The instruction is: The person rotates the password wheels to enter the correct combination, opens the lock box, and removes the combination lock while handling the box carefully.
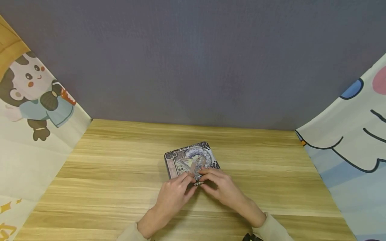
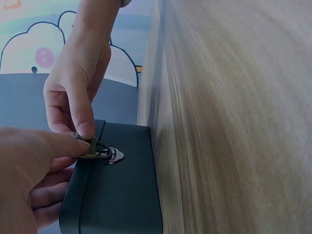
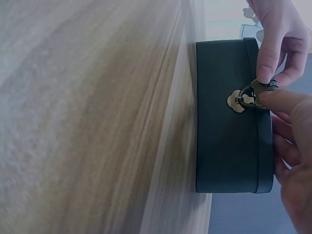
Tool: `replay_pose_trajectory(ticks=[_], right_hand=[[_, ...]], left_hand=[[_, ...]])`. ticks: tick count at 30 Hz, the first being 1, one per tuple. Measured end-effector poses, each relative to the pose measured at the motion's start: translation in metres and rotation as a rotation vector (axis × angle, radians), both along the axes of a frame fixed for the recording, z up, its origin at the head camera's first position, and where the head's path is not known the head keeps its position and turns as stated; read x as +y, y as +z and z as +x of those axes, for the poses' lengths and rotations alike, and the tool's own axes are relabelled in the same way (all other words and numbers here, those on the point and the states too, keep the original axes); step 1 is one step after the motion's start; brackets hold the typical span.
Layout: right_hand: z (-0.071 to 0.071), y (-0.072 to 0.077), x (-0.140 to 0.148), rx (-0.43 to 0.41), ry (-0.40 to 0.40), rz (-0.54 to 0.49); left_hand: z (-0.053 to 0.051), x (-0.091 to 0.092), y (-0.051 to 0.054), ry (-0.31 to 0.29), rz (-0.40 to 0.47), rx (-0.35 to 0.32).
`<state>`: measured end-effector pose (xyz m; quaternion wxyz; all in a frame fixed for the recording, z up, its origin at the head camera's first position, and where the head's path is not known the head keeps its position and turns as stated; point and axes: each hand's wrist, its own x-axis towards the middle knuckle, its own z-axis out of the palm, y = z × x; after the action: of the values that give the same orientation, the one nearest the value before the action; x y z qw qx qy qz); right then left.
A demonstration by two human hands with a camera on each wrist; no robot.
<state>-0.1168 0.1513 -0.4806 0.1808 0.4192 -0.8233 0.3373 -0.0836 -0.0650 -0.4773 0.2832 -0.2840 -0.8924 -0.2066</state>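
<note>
Brass-toned padlock (image 3: 260, 88) is at the 6 o'clock side of the box, the side facing me. Its shackle is at the metal clasp plate (image 3: 236, 102); can't tell if it's latched. My left hand (image 1: 173, 194) comes in from 8 o'clock, thumb and fingers pinching the padlock body. My right hand (image 1: 224, 189) comes in from 4 o'clock, fingers narrow, pinching the same body. Dark green box (image 3: 222, 146): lid down, illustrated top, sitting slightly skewed on the wood-grain worktop (image 1: 120, 160). Pale sleeves (image 1: 272, 229) at both my wrists. Dark grey panel (image 1: 193, 63) at 12 o'clock past the worktop; cartoon-print cloths (image 1: 340, 137) at 10 and 2–3 o'clock.
</note>
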Motion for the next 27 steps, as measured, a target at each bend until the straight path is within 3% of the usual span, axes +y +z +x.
replay_pose_trajectory(ticks=[27], right_hand=[[0.0006, -0.0011, -0.0004, 0.003, -0.003, -0.009]], left_hand=[[0.0008, 0.0005, 0.0017, -0.005, 0.014, -0.013]])
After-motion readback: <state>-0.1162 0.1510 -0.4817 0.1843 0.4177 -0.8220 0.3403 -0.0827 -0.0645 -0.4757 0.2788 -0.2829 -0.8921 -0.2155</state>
